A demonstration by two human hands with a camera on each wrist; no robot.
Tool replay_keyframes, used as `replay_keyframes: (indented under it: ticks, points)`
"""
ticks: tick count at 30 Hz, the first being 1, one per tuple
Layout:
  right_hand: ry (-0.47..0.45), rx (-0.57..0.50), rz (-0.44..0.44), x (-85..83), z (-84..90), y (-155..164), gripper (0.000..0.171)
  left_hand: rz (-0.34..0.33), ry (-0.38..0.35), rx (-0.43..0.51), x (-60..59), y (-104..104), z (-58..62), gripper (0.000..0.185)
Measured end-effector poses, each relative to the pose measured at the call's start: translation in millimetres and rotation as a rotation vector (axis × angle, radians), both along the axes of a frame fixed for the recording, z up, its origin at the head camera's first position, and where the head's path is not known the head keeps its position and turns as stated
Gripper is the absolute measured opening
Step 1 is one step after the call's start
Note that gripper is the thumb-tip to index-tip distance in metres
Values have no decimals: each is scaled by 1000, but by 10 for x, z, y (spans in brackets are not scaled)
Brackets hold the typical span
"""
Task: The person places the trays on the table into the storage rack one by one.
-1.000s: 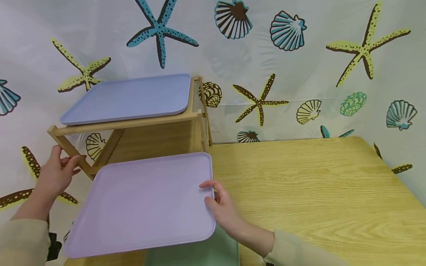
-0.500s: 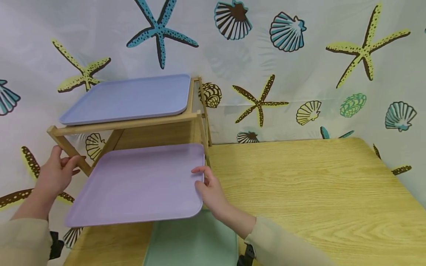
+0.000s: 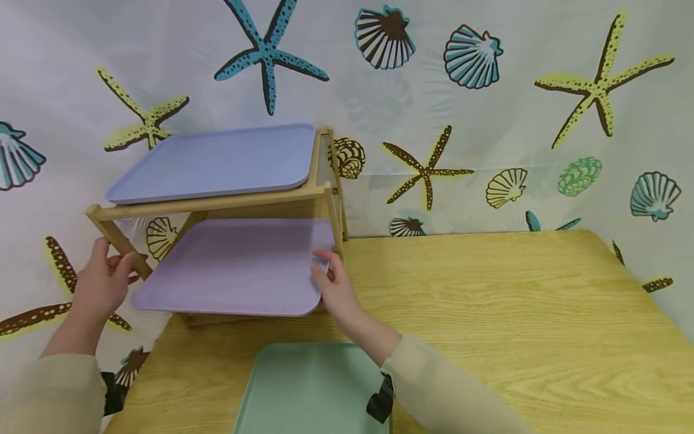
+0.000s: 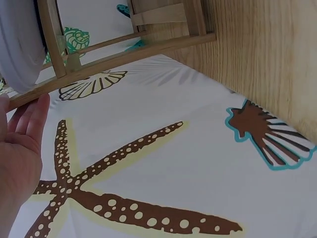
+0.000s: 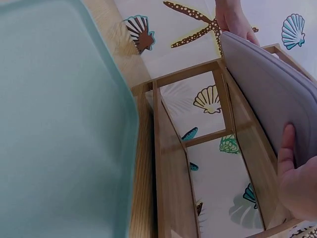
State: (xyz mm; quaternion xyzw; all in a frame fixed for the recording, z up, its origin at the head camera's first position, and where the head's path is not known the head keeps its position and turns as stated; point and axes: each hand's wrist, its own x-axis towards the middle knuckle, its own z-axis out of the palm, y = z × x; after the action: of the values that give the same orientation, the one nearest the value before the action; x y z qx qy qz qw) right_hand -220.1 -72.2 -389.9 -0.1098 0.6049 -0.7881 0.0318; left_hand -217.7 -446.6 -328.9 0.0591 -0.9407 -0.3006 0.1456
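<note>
A white curtain (image 3: 488, 108) printed with starfish and shells hangs behind our pale wooden bench (image 3: 488, 313). At the bench's far left corner stands a two-tier wooden rack (image 3: 217, 202), a blue tray (image 3: 217, 161) lying on its top tier. The lilac tray (image 3: 233, 265) sits partly in the lower tier, its near edge jutting out toward us. A green tray (image 3: 309, 386) lies flat on the bench just before us. Our left hand (image 3: 105, 280) grips the rack's slanted left leg; our right hand (image 3: 333, 286) pinches the lilac tray's right near corner.
</note>
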Motion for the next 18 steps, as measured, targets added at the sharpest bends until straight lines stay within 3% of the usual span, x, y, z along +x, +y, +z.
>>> replay_keyframes:
  ticks: [7,11,14,18]
  points:
    - [41,-42,124,-35,-87,137,73,19,25,0,8,32,-14,47]
    - [97,21,226,-33,-136,224,90,44,27,2,13,38,-16,49]
    - [139,97,227,-36,-156,253,86,55,29,19,11,46,-27,48]
    - [202,137,154,-44,-171,265,66,63,38,43,0,66,-53,47]
